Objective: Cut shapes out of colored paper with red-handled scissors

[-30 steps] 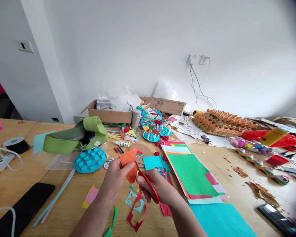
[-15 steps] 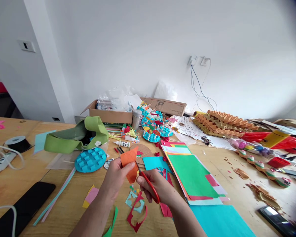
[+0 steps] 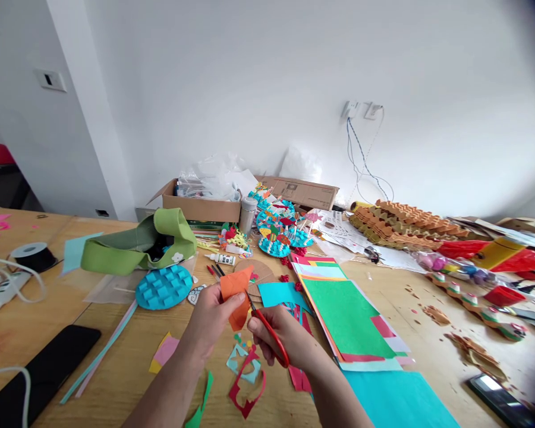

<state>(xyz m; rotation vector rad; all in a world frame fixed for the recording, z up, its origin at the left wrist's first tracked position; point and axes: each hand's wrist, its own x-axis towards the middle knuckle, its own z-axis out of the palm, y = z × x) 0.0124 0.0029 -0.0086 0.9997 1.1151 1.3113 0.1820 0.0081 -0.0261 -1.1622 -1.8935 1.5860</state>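
Facing a white wall (image 3: 232, 77), left grip (image 3: 210, 315) pinches paper (image 3: 235, 284) (right grip (image 3: 290, 337), scissors (image 3: 273, 336)) over a wooden table (image 3: 125, 368).

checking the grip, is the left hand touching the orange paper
Touching: the head view shows the left hand holding the orange paper, thumb lying on its near face.

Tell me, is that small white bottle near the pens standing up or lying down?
Lying down: the small white bottle stretches lengthwise along the table, its narrow tip pointing left.
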